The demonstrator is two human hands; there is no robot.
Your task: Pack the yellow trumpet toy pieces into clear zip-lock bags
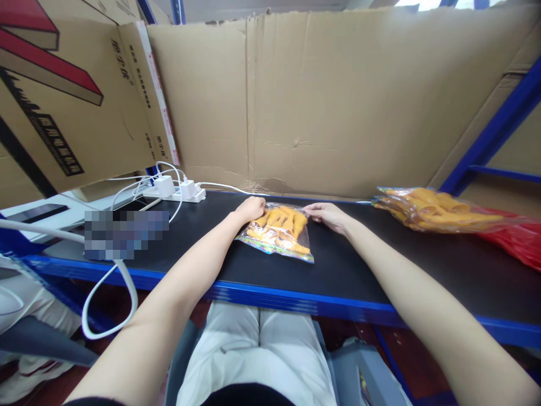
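Note:
A clear plastic bag of orange pieces [279, 231] lies flat on the black tabletop [346, 265] in front of me. My left hand [250, 209] is closed on the bag's far left corner. My right hand [327, 215] pinches the far right edge of the same bag, fingers pressed together. Both forearms reach out over the blue front edge of the table.
More filled bags of orange pieces [431, 210] are stacked at the right, next to a red bag [518, 237]. A white power strip with chargers and cables [175, 190] sits at the back left. Cardboard sheets [338, 96] wall off the back. A blue shelf post [494, 127] rises at right.

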